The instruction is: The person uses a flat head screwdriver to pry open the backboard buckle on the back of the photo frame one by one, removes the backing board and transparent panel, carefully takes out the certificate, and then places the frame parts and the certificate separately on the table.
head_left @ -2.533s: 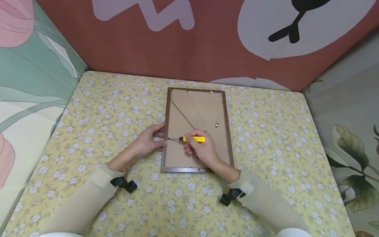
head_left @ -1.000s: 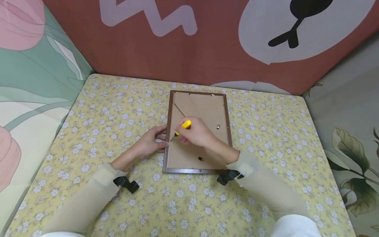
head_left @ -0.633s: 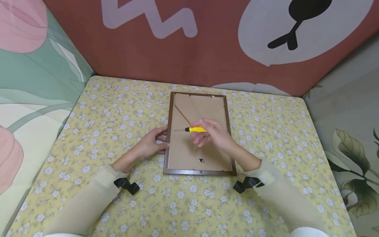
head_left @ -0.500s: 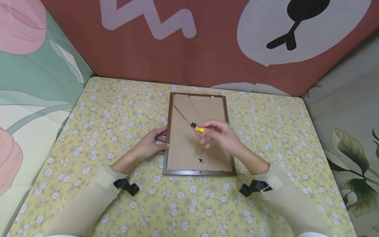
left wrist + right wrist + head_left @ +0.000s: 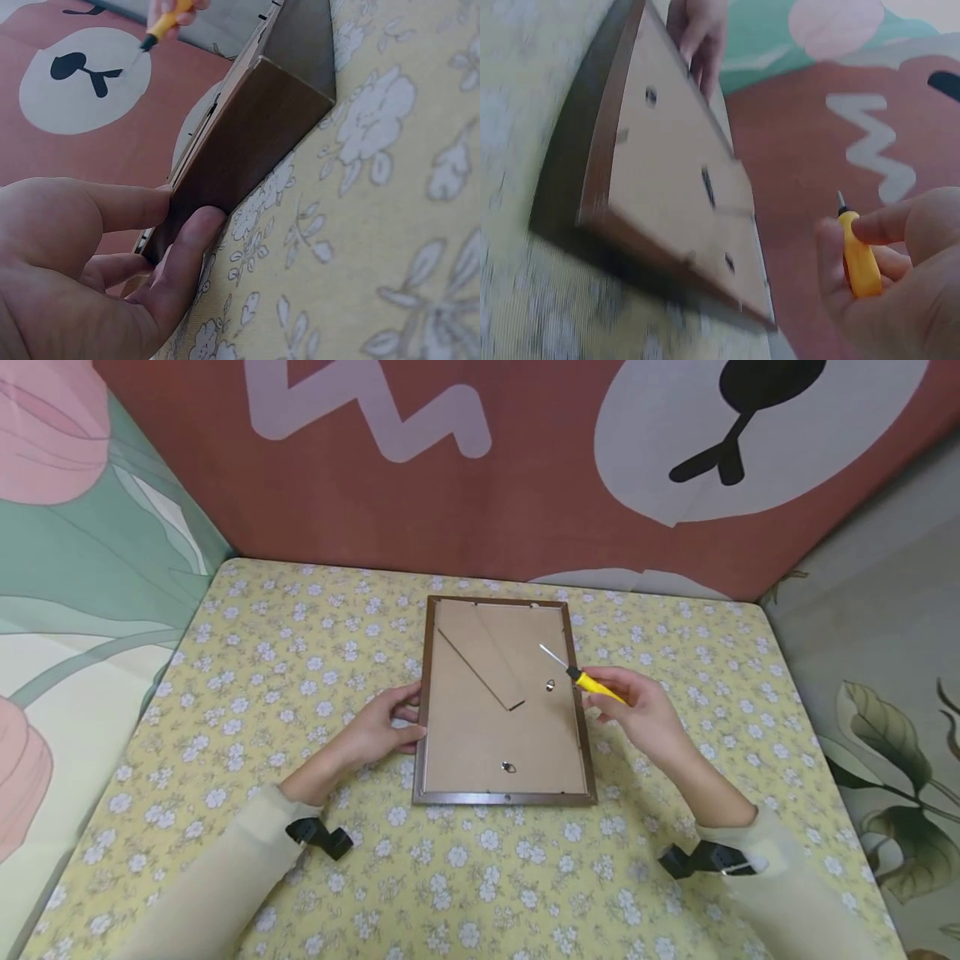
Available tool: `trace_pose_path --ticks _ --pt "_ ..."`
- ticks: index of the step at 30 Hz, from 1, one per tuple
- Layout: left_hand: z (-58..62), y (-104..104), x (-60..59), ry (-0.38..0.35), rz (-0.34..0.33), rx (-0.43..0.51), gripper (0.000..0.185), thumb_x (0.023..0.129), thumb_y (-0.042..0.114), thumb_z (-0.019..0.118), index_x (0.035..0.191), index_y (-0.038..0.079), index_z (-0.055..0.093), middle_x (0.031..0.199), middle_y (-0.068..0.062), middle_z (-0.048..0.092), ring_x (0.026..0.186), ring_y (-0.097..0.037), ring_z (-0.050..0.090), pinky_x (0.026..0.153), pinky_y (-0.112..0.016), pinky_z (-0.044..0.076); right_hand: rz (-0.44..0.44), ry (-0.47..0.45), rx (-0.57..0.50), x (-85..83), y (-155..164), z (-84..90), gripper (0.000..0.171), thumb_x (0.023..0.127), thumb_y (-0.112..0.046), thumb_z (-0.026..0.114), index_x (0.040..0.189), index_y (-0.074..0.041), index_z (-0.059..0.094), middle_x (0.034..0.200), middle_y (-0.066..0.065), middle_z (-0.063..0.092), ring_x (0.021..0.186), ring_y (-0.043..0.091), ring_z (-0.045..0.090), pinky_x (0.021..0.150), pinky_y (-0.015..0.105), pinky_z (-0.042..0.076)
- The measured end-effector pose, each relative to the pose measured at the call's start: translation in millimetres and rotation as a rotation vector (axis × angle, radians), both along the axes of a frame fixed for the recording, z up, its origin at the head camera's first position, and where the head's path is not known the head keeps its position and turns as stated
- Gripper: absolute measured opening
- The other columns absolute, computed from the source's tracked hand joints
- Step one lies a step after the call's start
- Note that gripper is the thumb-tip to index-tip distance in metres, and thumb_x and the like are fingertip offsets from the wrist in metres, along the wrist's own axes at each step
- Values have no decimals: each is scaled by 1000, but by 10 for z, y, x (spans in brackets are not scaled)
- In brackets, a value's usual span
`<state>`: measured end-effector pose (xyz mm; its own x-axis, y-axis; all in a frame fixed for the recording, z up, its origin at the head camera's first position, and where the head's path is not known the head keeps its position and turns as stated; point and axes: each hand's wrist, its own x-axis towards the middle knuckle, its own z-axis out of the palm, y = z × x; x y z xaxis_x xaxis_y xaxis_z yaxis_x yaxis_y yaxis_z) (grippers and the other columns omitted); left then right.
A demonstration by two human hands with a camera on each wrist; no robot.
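Note:
A brown picture frame (image 5: 505,798) lies back side up on the table, its tan backing board (image 5: 468,735) showing. My left hand (image 5: 375,727) holds the frame's left side, thumb at the rim and fingers along the edge; the left wrist view shows fingertips on the brown side face. Beyond the right edge, my right hand (image 5: 648,714) pinches the yellow handle of a screwdriver (image 5: 600,687). Its thin metal shaft points up and left, raised over the frame. Two small metal hangers, one lower (image 5: 508,767) and one right (image 5: 551,686), sit on the board.
A slanting dark line ends at a short dark strip (image 5: 517,705) on the backing. Small dark tabs run along the frame's inner rim. Yellow floral cloth (image 5: 300,635) covers the table. A red patterned wall (image 5: 525,502) stands behind it, with printed panels on both sides.
The right hand has pulled the screwdriver from the frame's left inner rim across to the right edge, and its tip has turned upward. The left hand has stayed at the frame's left side.

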<state>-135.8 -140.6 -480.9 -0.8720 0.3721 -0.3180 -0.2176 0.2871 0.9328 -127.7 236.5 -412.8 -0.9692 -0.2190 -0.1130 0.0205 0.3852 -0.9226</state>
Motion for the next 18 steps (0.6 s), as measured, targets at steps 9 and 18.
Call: trace_pose_path --ticks 9,18 --pt "-4 39 27 -5 1 -2 82 92 -8 67 161 2 23 145 -21 42 117 -34 55 79 -36 64 -222 10 162 99 664 -153 45 108 -23 53 148 -2 51 118 2 64 90 9 65 68 20 53" --pt "10 -13 10 -15 10 9 82 93 -7 66 161 4 23 147 -20 40 118 -33 54 80 -36 64 -234 7 450 211 1068 -158 45 111 -23 43 149 1 49 137 30 46 89 2 65 54 26 49"
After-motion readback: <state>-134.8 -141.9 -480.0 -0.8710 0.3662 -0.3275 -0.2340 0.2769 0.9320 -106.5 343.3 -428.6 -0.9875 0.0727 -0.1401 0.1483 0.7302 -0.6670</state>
